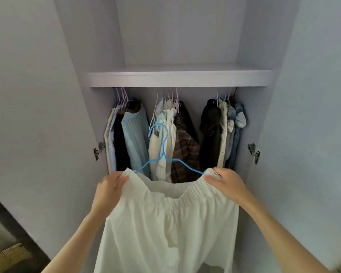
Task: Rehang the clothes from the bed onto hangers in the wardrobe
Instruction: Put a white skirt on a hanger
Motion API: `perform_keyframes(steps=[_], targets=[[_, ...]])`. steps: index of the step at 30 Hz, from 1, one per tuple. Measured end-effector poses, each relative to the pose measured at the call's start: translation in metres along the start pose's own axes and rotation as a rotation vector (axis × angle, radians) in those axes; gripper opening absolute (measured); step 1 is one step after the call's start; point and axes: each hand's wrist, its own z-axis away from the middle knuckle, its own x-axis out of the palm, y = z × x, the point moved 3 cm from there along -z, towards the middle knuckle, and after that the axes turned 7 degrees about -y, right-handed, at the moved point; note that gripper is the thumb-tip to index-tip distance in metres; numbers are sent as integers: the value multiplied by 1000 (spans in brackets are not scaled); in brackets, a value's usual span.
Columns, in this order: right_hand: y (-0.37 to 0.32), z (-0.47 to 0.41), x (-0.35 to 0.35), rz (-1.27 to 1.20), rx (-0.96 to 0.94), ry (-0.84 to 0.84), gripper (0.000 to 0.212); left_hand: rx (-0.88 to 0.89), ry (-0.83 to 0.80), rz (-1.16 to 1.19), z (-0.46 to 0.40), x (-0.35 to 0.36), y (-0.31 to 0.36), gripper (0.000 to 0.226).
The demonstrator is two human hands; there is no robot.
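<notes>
A white garment with an elastic waistband point(169, 223) hangs from a blue wire hanger point(163, 154) in front of the open wardrobe. My left hand point(110, 186) grips the left end of the waistband over the hanger's arm. My right hand point(224, 183) grips the right end the same way. The hanger's hook stands upright, below the rail and free of it. Inside the wardrobe hang three bunches of clothes: a light blue knit top point(135, 134) at the left, white and plaid pieces point(177, 142) in the middle, black and denim pieces point(220, 131) at the right.
A white shelf point(181, 78) spans the wardrobe above the hanging clothes. Both doors stand open, with metal hinges at the left point(99, 150) and the right point(254, 152). Gaps separate the bunches on the rail. A woven basket point(10, 257) sits at the lower left.
</notes>
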Motion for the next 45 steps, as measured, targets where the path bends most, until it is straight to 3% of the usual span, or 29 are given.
perform_keyframes(steps=[4,7,13,17,21,25,29,35,45], targets=[[35,31,-17,74,158,131,39,-2,-192,77,-5,60,16,20],[55,44,-25,157,295,199,38,25,-361,37,-13,97,26,35],[86,26,-26,140,545,141,32,54,-492,8,-30,135,44,39],[99,-4,-12,74,531,30,30,58,-487,-35,-52,145,48,36],[98,-29,-1,-406,549,-2,21,77,-414,-166,-82,151,49,33],[85,-61,-1,-609,466,-39,24,120,-347,-265,-107,159,58,30],[75,-99,-7,-538,369,17,37,194,-310,-296,-132,164,75,32],[74,-149,-7,-418,233,153,26,299,-291,-339,-193,180,92,39],[75,-246,-5,-293,227,347,26,411,-296,-530,-323,223,116,42]])
